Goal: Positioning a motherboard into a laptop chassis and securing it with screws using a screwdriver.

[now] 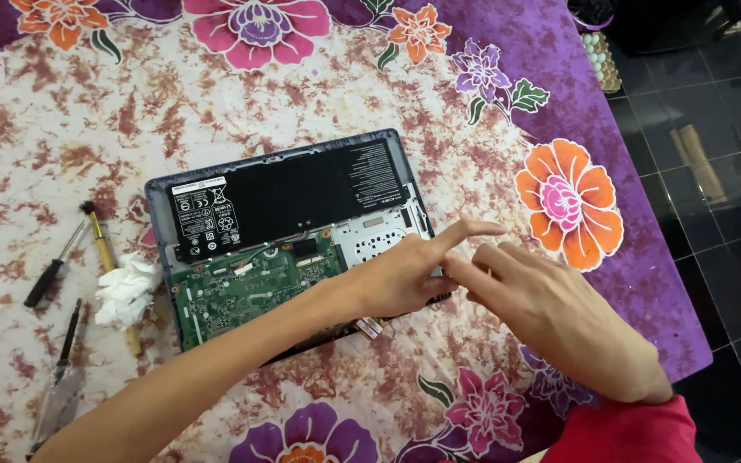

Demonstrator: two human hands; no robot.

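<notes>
Resting on the opened laptop (289, 236) mid-counter, the left hand (405, 274) and right hand (551, 317) meet at its right edge, fingers loosely extended, gripping nothing visible. Screwdrivers (49, 274) lie near the counter's left edge.

One opened laptop (285, 231), showing one black battery (289, 197) and one green circuit board (255, 287). Two hands: left hand (405, 274) and right hand (551, 321). Two screwdrivers, one black-handled (49, 279) and one clear-handled (60, 377). One small brush (106, 257). One crumpled white tissue (126, 291). One flowered cloth (70, 129) over the tabletop
</notes>
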